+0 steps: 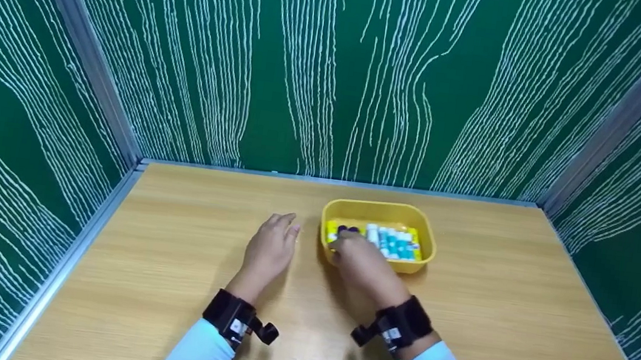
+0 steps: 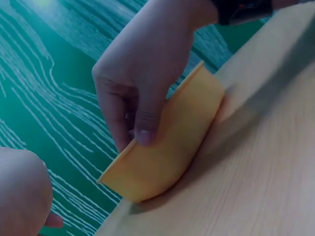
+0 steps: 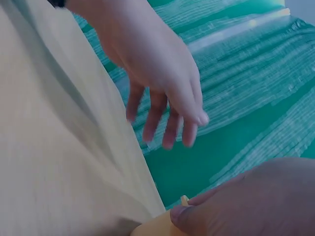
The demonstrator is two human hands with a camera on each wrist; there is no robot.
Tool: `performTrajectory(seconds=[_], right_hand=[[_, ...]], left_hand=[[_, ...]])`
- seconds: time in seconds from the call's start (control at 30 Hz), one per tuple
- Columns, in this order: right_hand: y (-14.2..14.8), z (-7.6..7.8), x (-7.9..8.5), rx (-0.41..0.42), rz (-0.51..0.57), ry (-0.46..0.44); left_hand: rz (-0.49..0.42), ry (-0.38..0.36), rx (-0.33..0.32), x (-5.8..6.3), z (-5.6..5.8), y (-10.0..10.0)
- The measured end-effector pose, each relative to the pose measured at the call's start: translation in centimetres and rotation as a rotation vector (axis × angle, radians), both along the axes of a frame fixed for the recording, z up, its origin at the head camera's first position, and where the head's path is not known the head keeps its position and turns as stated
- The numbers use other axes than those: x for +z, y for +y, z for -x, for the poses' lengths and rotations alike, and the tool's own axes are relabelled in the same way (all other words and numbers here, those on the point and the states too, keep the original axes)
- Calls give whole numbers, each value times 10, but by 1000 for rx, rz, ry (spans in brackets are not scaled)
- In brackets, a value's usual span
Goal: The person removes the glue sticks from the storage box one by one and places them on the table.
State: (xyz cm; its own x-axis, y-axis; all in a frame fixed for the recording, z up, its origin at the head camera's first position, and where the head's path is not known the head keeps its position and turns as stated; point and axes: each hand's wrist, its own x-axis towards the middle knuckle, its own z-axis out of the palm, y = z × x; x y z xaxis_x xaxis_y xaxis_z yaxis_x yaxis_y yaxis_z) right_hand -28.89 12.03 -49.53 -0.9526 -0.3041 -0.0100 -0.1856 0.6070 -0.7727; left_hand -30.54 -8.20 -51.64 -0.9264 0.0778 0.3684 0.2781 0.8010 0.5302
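A yellow plastic basket (image 1: 380, 213) stands on the table, right of centre near the back. In it lie small white-and-teal pieces (image 1: 401, 245), a white cylindrical piece (image 1: 373, 234), yellow pieces and two dark round ones (image 1: 347, 230); their exact kind is too small to tell. My right hand (image 1: 368, 265) grips the basket's near left rim. In the left wrist view, its thumb (image 2: 145, 132) presses the outer wall and its fingers go over the edge, partly hidden. My left hand (image 1: 272, 250) hovers left of the basket, fingers loosely bent, holding nothing.
The wooden table (image 1: 164, 258) is bounded by green panels (image 1: 356, 86) with white wavy lines. Grey metal edging (image 1: 64, 271) runs along its sides and back. Both wrists wear black straps (image 1: 405, 324) with small protruding parts.
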Motion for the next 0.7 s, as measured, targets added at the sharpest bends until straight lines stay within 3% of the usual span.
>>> performTrajectory(seconds=[0.07, 0.1, 0.17, 0.5, 0.7], right_hand=[[-9, -2, -1, 102, -280, 261], [-14, -2, -2, 149, -368, 376], [-23, -6, -2, 199, -399, 448], [-54, -24, -5, 305, -382, 585], [-58, -26, -8, 318, -397, 661]], left_hand=[[-68, -35, 19, -2, 3, -4], [-100, -52, 26, -2, 4, -6], [-147, -87, 43, -3, 5, -9], [-249, -193, 90, -6, 10, -16], [-284, -253, 90, -9, 11, -14]])
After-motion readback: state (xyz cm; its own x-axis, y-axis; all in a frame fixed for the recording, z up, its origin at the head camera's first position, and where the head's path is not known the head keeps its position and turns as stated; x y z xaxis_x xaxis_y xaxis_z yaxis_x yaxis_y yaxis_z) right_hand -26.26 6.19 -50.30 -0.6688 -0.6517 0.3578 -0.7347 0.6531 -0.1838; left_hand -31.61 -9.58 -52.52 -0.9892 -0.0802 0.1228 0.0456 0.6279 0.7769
